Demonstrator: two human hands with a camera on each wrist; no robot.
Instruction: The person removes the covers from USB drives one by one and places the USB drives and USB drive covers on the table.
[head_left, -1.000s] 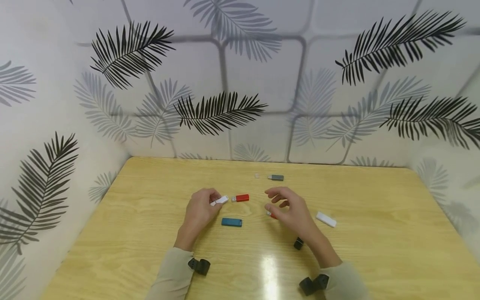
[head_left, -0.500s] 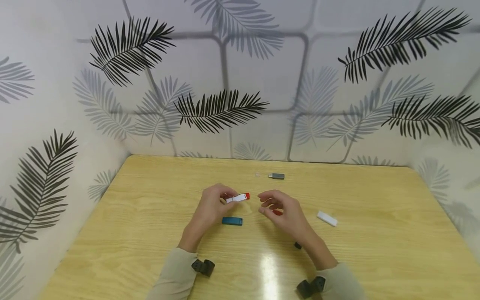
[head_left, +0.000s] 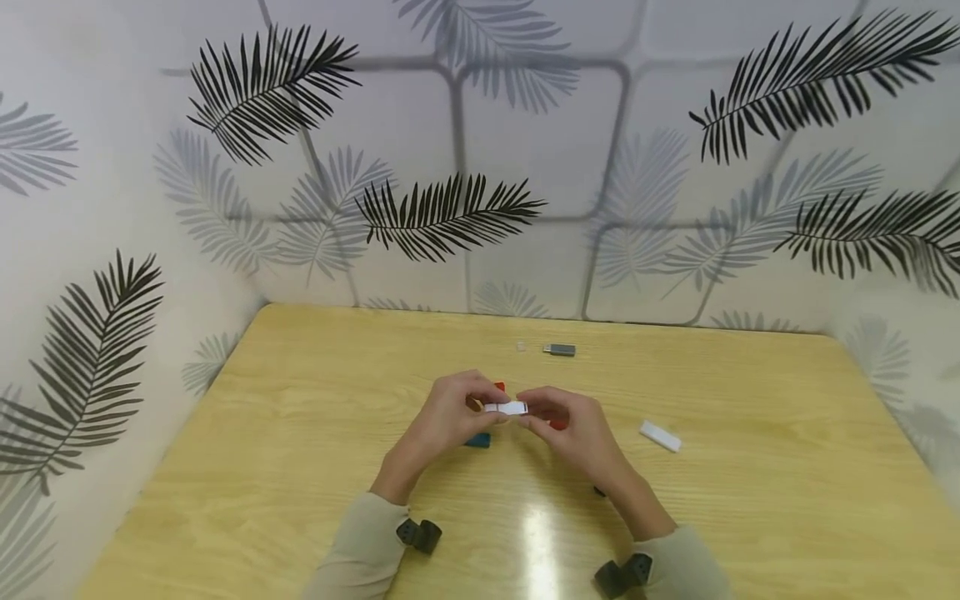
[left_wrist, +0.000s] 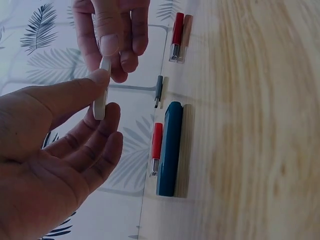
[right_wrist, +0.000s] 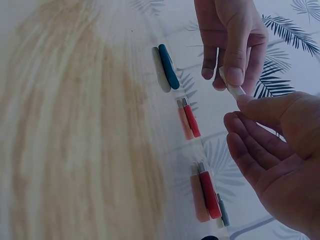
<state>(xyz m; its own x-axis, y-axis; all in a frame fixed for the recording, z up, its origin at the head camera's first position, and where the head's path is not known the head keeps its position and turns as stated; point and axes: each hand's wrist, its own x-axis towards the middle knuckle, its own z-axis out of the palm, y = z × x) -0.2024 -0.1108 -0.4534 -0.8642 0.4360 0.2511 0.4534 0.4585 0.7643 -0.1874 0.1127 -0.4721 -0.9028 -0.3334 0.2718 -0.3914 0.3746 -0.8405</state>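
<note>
A: State the position of both hands.

B: The left hand and the right hand meet above the middle of the wooden table. Between them is a white USB stick, lifted clear of the tabletop.

A: Grip condition?

B: The left hand pinches one end of the white USB stick between thumb and fingers, the other fingers loosely curled. The right hand pinches the opposite end with thumb and fingertips. Both wrist views confirm the two-handed pinch.

A: Items near the hands?

B: A blue USB stick lies on the table under the left hand, partly hidden. A red USB stick shows just behind the fingers, and a second red one shows under the right hand.

A: Items further away?

B: A second white stick lies to the right, well apart. A grey stick lies near the far edge, with a small clear cap just beside it.
</note>
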